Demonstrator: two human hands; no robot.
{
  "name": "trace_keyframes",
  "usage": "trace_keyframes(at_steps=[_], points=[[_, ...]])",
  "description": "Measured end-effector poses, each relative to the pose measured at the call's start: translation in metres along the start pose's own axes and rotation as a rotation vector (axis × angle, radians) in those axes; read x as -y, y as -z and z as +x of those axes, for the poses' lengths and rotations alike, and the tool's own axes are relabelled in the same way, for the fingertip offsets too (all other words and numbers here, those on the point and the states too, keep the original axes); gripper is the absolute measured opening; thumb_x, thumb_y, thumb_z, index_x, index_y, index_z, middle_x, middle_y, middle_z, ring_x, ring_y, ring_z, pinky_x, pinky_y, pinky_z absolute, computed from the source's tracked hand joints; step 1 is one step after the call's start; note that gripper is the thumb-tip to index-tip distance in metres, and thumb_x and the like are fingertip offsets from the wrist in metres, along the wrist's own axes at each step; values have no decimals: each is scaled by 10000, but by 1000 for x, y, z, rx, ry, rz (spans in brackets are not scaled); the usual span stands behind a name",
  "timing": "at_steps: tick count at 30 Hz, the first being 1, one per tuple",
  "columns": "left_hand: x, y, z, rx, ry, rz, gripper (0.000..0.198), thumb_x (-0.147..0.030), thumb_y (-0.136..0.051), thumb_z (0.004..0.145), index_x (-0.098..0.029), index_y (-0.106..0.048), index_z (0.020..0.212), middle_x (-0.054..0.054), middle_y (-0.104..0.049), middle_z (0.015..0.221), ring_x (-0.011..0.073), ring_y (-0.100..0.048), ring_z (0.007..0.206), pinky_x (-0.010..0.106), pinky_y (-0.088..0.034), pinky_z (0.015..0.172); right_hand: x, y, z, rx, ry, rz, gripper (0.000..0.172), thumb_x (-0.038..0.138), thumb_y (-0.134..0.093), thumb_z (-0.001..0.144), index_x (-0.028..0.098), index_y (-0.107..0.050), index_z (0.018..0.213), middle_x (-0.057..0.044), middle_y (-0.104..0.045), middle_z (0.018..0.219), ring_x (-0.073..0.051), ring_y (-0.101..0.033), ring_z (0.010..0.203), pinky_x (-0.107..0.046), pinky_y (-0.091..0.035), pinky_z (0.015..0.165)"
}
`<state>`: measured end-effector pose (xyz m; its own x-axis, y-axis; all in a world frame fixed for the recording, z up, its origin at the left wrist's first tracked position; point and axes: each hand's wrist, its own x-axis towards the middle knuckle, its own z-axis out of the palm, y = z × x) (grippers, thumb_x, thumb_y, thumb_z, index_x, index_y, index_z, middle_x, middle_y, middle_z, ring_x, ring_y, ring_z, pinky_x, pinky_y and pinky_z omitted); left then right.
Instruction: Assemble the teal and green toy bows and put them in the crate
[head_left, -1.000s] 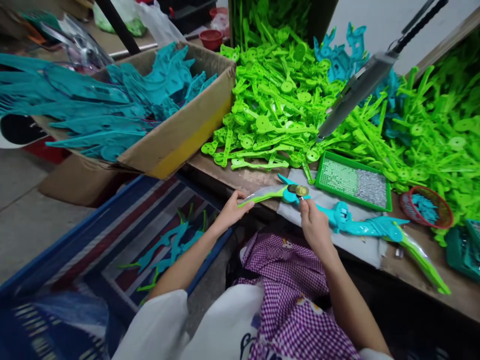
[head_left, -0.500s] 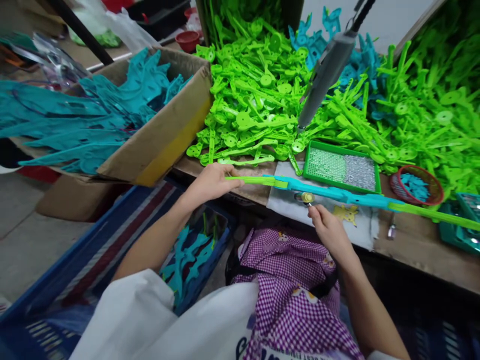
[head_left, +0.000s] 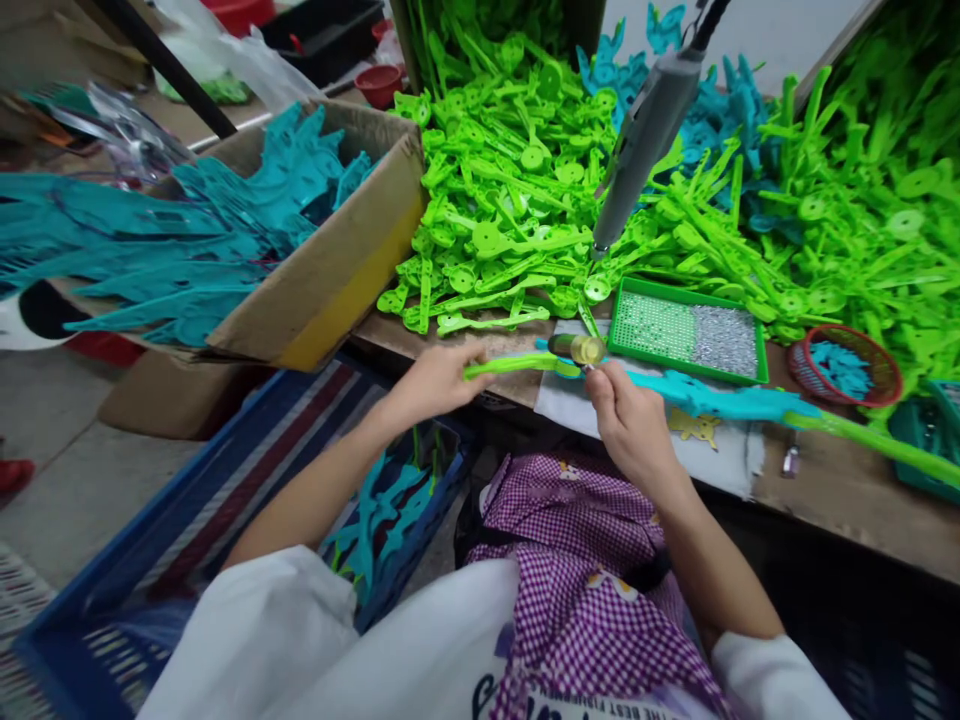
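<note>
My left hand (head_left: pixel 435 380) grips the green end of a long teal-and-green plastic toy (head_left: pixel 720 400) that lies across the bench edge on a white cloth (head_left: pixel 720 455). My right hand (head_left: pixel 626 420) is closed around a small hammer (head_left: pixel 577 348) with a yellow-and-dark head, held right over the toy's green-teal joint. A green tray of small metal screws (head_left: pixel 686 335) sits just behind the toy. A grey powered screwdriver (head_left: pixel 641 130) hangs above the bench.
A big heap of bright green plastic parts (head_left: pixel 525 190) covers the bench behind. A cardboard box of teal parts (head_left: pixel 247 210) stands at the left. A small red basket with teal bits (head_left: pixel 844 365) is at the right. A blue crate (head_left: pixel 225 500) with finished pieces sits below.
My right hand has come up from the cloth with the hammer to the toy's joint. The toy has turned slightly under my left hand.
</note>
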<state>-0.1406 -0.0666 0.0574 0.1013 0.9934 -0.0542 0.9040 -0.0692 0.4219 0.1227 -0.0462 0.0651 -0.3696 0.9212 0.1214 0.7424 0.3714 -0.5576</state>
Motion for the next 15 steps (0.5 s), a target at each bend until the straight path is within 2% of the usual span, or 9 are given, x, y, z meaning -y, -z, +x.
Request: trace_keyframes(at_steps=[2,4,7,10,15], points=[[7,-32,-11,-2,-39,82,282,-385,-471,914,-198,-601,1079,28,-634,789,176,-593,694,244,-383,610,1,-8,6,4,16,-75,465,479,-198,982,200,-567,938,-18,-575,608,-162,-514,538,-266,-228,549],[16,-65,-22,-7,-17,150,310,-345,-405,952,-202,-556,1182,66,-642,921,193,-622,779,250,-418,639,-4,-20,8,69,-8,-173,464,471,-200,986,197,-570,927,-24,-591,601,-166,-510,519,-271,-195,539],[25,-96,-32,-35,4,226,375,-337,-345,977,-196,-485,1294,89,-622,977,205,-634,809,264,-443,649,-12,-33,5,121,-32,-283,458,459,-197,992,194,-566,935,-41,-634,633,-174,-533,523,-279,-178,536],[28,-104,-33,-38,-1,235,385,-337,-337,980,-194,-474,1309,90,-612,971,210,-637,808,271,-454,643,-8,-40,6,82,-28,-355,477,454,-163,995,179,-553,991,-81,-674,731,-188,-584,584,-277,-202,537],[28,-103,-32,-61,-3,196,369,-336,-360,976,-195,-503,1285,85,-626,958,197,-641,791,262,-455,651,-4,-53,13,277,-58,-529,463,436,-186,995,165,-560,971,-104,-673,671,-206,-602,547,-277,-228,528]])
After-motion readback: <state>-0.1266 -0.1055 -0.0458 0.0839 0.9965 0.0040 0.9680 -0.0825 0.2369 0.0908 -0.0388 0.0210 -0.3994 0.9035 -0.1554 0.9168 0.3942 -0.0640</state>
